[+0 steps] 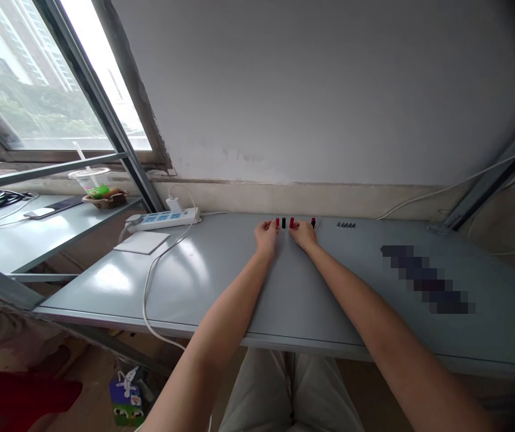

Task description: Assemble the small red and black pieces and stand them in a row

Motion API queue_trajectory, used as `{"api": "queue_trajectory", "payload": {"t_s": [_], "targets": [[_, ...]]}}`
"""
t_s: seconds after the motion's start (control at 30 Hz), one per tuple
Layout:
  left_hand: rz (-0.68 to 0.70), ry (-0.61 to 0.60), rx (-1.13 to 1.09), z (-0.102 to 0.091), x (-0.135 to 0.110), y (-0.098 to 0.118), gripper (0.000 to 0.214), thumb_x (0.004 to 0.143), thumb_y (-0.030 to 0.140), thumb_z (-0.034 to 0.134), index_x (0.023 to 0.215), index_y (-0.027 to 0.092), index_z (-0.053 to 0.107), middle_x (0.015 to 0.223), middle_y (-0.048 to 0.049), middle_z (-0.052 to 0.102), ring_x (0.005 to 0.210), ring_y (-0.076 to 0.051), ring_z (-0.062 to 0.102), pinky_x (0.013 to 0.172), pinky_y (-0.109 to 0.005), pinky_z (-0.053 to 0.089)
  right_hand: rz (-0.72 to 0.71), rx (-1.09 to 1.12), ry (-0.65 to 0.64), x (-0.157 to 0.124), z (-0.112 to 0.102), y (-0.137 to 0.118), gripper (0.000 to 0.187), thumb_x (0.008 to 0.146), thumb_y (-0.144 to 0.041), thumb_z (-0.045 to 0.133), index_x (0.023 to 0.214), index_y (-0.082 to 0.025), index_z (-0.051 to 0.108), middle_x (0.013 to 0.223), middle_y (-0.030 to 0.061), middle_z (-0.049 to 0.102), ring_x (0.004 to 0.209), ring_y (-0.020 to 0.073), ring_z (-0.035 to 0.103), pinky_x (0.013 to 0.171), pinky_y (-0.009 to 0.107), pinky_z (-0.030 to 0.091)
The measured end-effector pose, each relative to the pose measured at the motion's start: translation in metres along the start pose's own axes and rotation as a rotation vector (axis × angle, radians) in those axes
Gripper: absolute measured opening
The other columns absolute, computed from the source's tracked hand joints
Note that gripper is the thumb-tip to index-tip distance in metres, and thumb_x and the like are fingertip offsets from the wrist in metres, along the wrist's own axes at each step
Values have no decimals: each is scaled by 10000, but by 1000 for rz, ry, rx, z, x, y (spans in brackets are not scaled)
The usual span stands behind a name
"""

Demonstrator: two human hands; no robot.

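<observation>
My left hand [265, 235] is over the far part of the grey tabletop, its fingers closed in a pinch on a small red cylinder [277, 223]. A small black cylinder [283, 222] stands upright between my two hands. Just right of it, another small red cylinder [292, 222] is at the fingertips of my right hand [304, 235], which are also pinched together. Beyond my right hand stands a small piece, red on top and black below [313, 222], partly hidden by the hand. Too small to make out is what exactly these cylinders are.
Several small dark pieces [346, 225] lie in a row to the right. A pixelated dark strip [425, 281] is on the right of the table [302, 306]. At left are a power strip [165, 219], a white flat square [142, 242] and a white cable [148, 282].
</observation>
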State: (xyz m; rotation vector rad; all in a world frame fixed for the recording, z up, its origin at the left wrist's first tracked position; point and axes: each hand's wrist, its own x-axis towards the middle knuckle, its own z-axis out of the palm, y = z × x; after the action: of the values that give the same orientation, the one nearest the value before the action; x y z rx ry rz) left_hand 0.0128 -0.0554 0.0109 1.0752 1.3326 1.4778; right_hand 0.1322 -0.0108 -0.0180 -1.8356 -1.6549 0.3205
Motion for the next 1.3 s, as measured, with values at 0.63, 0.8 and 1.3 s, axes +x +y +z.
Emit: {"api": "queue_trajectory", "payload": {"t_s": [0.63,0.8,1.3], "targets": [[52,-5,4,1,4,-5,122,767,239,492,782,144,566,739,-61,611,671,-113,544,651,-246,427,-126,-148,0,-1,-10,3,187,722,-253,558,872,-183,644,898,104,662,839,223,599,728,335,444],[158,-57,122,4,5,-7,152,763,276,494,760,148,576,686,-46,593,646,-119,531,649,-249,414,-234,-245,-81,-19,-43,17,147,716,-254,568,820,-191,651,850,105,664,790,239,606,668,329,443],[452,-484,755,51,-17,-7,560,679,143,562,1229,200,473,931,-115,639,940,-260,577,824,-326,396,-296,-301,45,-36,-55,77,231,790,-269,521,982,-201,629,1052,119,619,1004,257,555,894,432,372]]}}
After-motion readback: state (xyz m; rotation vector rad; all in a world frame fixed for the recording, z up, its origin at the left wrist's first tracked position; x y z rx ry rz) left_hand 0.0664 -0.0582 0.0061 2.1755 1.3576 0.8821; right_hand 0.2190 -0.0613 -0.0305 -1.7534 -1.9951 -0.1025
